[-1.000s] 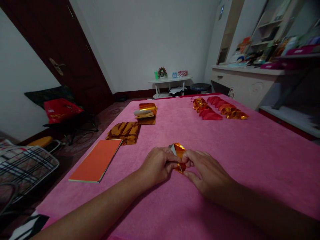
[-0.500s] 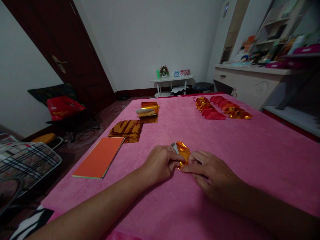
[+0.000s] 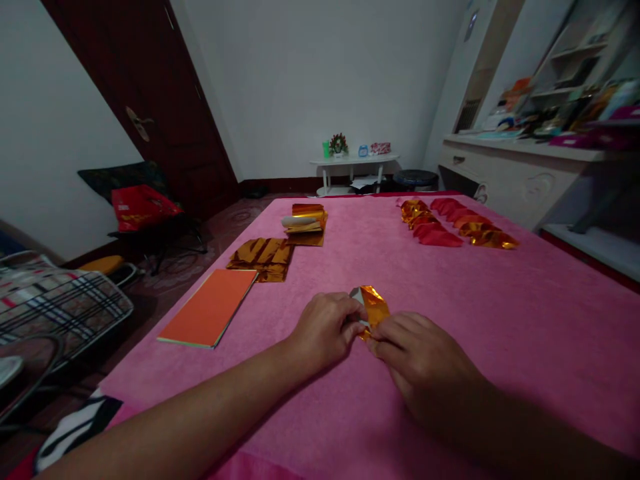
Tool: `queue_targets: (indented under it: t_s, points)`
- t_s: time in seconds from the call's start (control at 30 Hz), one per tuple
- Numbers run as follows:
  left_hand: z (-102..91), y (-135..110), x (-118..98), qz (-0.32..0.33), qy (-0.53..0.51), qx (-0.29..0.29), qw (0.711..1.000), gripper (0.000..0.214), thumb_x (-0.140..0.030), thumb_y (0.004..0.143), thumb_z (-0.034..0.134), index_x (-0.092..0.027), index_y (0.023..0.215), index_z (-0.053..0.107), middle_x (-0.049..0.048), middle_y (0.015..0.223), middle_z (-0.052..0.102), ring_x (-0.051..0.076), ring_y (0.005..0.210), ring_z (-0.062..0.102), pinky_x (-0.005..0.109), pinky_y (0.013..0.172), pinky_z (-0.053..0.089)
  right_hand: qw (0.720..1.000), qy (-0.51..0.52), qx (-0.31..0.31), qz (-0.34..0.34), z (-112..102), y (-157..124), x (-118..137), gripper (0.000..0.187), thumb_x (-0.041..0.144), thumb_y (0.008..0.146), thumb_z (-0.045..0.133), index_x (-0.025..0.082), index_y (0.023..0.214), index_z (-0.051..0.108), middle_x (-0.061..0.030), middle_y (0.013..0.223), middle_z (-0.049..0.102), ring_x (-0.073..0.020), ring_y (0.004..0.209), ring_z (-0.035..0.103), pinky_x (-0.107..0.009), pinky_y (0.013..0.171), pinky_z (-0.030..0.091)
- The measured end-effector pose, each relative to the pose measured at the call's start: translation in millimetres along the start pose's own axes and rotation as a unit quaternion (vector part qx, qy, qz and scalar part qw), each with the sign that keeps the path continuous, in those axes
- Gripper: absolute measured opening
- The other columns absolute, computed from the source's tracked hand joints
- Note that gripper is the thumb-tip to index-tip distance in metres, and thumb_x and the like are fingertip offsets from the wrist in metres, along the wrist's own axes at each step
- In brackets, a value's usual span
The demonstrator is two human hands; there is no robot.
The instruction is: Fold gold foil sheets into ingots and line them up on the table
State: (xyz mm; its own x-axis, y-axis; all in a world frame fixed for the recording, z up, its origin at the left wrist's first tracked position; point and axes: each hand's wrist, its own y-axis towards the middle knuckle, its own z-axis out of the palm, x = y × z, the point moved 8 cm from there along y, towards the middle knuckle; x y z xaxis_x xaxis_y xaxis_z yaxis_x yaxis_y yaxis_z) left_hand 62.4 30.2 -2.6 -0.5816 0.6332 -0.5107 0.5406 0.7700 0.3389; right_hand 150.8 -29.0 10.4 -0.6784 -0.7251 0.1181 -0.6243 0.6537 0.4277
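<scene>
A small piece of gold foil paper (image 3: 373, 305), partly folded with a silver underside showing, lies on the pink cloth (image 3: 450, 313) in front of me. My left hand (image 3: 325, 330) pinches its left edge with curled fingers. My right hand (image 3: 423, 357) presses on its lower right part, fingertips together on the fold. Both hands rest on the cloth and touch each other at the paper.
An orange paper stack (image 3: 210, 315) lies at the left. Behind it sit flat gold foil sheets (image 3: 263, 257) and a further gold pile with a white object (image 3: 304, 225). Rows of folded gold and red pieces (image 3: 455, 223) lie far right. A cabinet (image 3: 520, 177) stands beside the table.
The view has shifted a little, so everything sits further right. My right fingers have drawn in closer over the lower part of the foil; the paper stays in the same spot.
</scene>
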Motion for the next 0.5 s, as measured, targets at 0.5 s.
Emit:
queue_targets:
  t_s: [0.5]
  points:
    - [-43.8, 4.5, 21.7, -0.025, -0.079, -0.120, 0.989, 0.015, -0.012, 0.081, 0.051, -0.016, 0.083, 0.065, 0.0033, 0.080, 0.063, 0.014, 0.076, 0.057, 0.026, 0.072, 0.046, 0.979, -0.147, -0.013, -0.142, 2.0, 10.8, 17.5, 0.023, 0.003, 0.080, 0.046, 0.015, 0.068, 0.062, -0.0069, 0.062, 0.061, -0.0177, 0.057, 0.056, -0.032, 0.058, 0.045]
